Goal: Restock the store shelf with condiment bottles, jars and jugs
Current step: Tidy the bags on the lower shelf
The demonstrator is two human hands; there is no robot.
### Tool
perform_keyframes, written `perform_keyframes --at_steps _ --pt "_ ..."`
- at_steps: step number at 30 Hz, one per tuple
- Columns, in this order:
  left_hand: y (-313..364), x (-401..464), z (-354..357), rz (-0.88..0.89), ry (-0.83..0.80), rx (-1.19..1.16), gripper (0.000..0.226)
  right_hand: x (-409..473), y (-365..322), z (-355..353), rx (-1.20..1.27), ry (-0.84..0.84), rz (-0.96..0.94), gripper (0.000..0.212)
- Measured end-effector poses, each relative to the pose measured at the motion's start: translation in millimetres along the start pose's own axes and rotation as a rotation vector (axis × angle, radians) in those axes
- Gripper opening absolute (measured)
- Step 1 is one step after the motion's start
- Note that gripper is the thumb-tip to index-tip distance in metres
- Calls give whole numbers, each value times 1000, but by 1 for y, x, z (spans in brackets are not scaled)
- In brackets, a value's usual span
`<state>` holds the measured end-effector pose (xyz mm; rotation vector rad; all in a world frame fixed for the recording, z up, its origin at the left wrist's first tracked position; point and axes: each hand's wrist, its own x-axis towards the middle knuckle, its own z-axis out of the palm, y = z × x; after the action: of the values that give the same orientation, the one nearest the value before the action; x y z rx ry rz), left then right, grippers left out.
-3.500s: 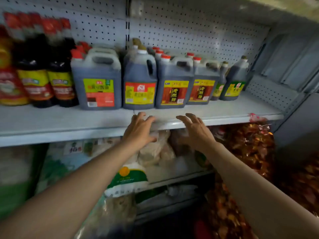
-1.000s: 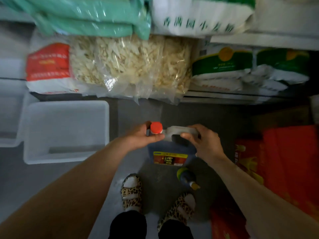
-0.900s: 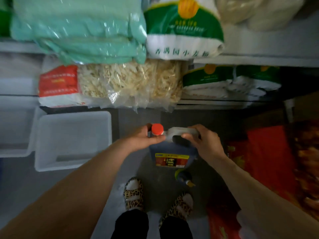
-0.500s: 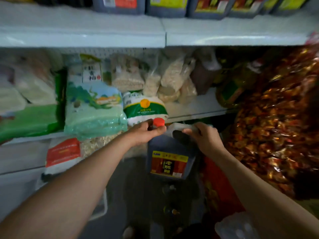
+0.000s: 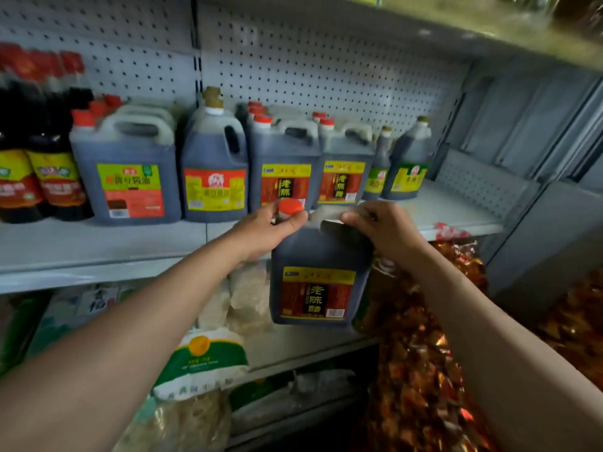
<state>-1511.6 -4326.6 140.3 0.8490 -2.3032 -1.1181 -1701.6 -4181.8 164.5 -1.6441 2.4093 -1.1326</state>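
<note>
I hold a dark vinegar jug (image 5: 318, 282) with a red cap and a red-and-yellow label up in front of the white shelf (image 5: 98, 243). Its cap is level with the shelf's front edge and its body hangs below. My left hand (image 5: 267, 234) grips the neck by the cap. My right hand (image 5: 385, 230) grips the pale handle on top. On the shelf behind stand two matching jugs (image 5: 284, 164), with larger jugs (image 5: 127, 168) to their left.
Dark bottles with red caps (image 5: 39, 151) crowd the shelf's left end, and two green-labelled bottles (image 5: 404, 161) stand at the right. Bare shelf shows in front of the row. Below lie bags of dry goods (image 5: 202, 363) and red-gold wrapped packs (image 5: 424, 370). A pegboard backs the shelf.
I have lifted the jug from the floor up to shelf height with both hands still on it. My view has swung from the floor up to the condiment shelf.
</note>
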Motion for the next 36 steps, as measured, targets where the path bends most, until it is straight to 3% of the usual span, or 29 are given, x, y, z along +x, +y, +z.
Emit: perform_keyframes --at_steps 4,8,10,16,19,23,27,30,32,36 --pt "58 63 7 49 101 11 42 72 31 -55 26 39 -92 48" --pt "102 120 15 70 153 -17 31 142 64 -94 79 37 -169 50" --pt "116 145 17 65 174 0 41 170 75 -100 115 27 -204 52" --pt "103 194 35 -53 248 178 42 217 116 -80 153 -27 -245 41" --pt "95 204 44 -62 293 175 54 227 133 -68 160 -19 -253 41" --pt "95 210 45 -95 325 188 53 238 132 -68 192 -73 -231 42" --pt "98 212 46 -80 391 272 49 240 135 -68 80 -98 -217 40" --pt "110 208 47 93 544 439 69 228 134 -65 -24 -103 -345 70" --pt "123 203 51 208 463 585 94 221 135 -63 -135 -125 -459 97" --pt "123 203 63 226 227 990 126 215 135 -62 -404 -164 -527 130"
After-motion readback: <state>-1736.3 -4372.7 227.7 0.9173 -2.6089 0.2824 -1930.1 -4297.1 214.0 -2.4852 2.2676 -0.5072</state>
